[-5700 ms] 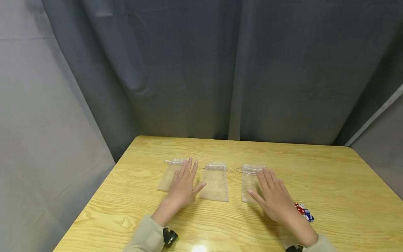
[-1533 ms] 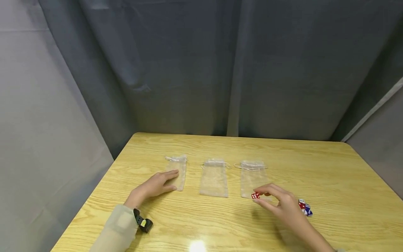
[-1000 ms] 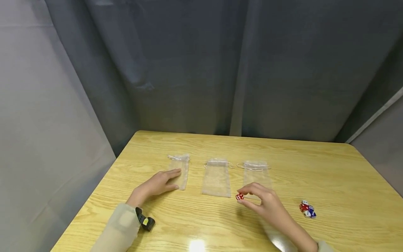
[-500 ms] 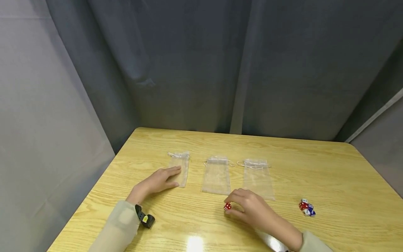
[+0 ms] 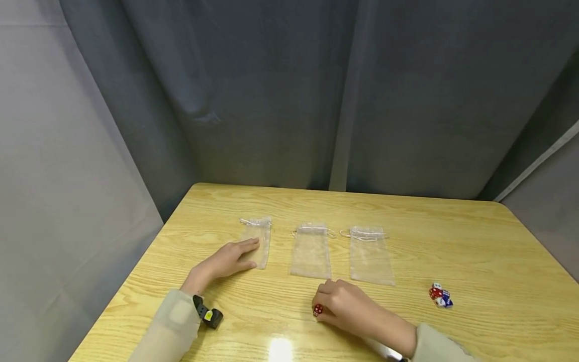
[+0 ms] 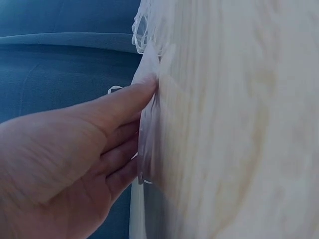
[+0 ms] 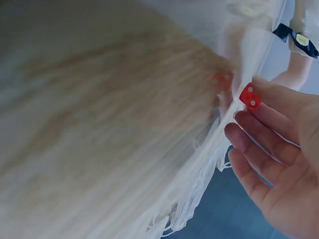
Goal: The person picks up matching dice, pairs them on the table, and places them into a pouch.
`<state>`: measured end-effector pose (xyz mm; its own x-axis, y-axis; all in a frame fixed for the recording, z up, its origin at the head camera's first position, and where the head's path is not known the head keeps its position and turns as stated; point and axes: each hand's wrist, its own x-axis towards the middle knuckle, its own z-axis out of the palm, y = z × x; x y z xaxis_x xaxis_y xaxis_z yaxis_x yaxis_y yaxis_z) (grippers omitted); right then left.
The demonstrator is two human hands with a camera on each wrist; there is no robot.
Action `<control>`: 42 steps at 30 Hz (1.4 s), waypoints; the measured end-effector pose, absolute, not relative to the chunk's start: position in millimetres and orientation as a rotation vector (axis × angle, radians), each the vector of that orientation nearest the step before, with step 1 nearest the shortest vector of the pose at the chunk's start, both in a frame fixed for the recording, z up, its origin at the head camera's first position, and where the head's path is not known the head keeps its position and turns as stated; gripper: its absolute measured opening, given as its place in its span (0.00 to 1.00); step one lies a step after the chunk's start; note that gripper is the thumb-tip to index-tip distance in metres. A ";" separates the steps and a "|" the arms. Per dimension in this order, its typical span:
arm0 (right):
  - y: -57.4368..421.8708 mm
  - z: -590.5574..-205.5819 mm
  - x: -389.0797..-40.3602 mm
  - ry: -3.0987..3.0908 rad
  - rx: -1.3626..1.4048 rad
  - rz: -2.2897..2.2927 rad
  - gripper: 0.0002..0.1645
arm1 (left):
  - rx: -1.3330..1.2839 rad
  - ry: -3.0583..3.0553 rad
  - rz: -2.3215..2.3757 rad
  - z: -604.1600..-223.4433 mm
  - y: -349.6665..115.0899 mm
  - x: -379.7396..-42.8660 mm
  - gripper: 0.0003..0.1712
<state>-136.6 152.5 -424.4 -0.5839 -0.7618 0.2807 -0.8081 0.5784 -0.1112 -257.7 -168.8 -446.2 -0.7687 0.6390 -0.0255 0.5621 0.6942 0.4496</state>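
Observation:
My left hand (image 5: 229, 260) rests on the lower part of the left mesh drawstring pouch (image 5: 263, 245), its fingers fairly straight. In the left wrist view, the thumb and fingers touch the sheer pouch (image 6: 147, 124). Low over the table, just in front of the middle pouch (image 5: 310, 254), my right hand (image 5: 347, 306) pinches a red die (image 5: 318, 310) with white dots. From the right wrist, the same die (image 7: 250, 97) shows at the thumb tip, the other fingers loosely curved. A third pouch (image 5: 371, 259) lies flat at the right.
A small cluster of red, white and blue dice (image 5: 440, 295) lies to the right of the pouches. The wooden table (image 5: 475, 241) ends at a dark grey curtain (image 5: 271, 100). A black wrist strap (image 5: 209, 312) sits at the left cuff.
Both hands were earlier spread over the pouches. The left settled on the left pouch. The right took a red die, carried it leftward past the right pouch, then lowered it toward me.

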 end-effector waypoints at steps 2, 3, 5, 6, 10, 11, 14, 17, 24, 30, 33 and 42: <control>151.5 -424.8 -135.9 -2.613 1.323 0.300 0.08 | 0.980 2.722 0.637 -446.5 -168.2 -257.3 0.35; 151.2 -425.1 -135.5 -2.617 1.325 0.282 0.09 | 0.982 2.721 0.638 -446.7 -167.9 -257.3 0.35; 150.5 -425.7 -135.0 -2.627 1.328 0.261 0.09 | 0.984 2.722 0.637 -447.3 -167.3 -257.6 0.35; 150.4 -425.9 -134.7 -2.633 1.328 0.257 0.08 | 0.983 2.722 0.637 -447.5 -166.8 -257.7 0.35; 152.2 -426.3 -133.6 -2.646 1.326 0.271 0.09 | 0.974 2.721 0.647 -448.2 -164.3 -258.1 0.35; 153.3 -426.1 -133.1 -2.639 1.325 0.291 0.09 | 0.970 2.717 0.652 -448.3 -163.7 -258.1 0.35; 158.1 -425.2 -131.0 -2.599 1.305 0.387 0.12 | 0.974 2.707 0.659 -449.1 -161.8 -258.5 0.35; 163.7 -423.4 -129.4 -2.566 1.255 0.540 0.14 | 0.978 2.705 0.656 -449.4 -161.3 -258.8 0.35; 170.5 -420.2 -132.7 -2.573 1.095 0.791 0.15 | 0.970 2.720 0.669 -447.3 -164.8 -259.5 0.34; 180.2 -423.0 -135.7 -2.492 1.000 0.865 0.16 | 0.967 2.717 0.664 -450.5 -169.4 -260.3 0.35; 192.5 -423.7 -135.0 -2.453 0.900 0.891 0.17 | 0.976 2.723 0.664 -452.3 -173.0 -260.6 0.35; 239.8 -421.0 -125.4 -2.489 0.588 0.826 0.19 | 0.957 2.745 0.664 -450.8 -185.1 -260.0 0.35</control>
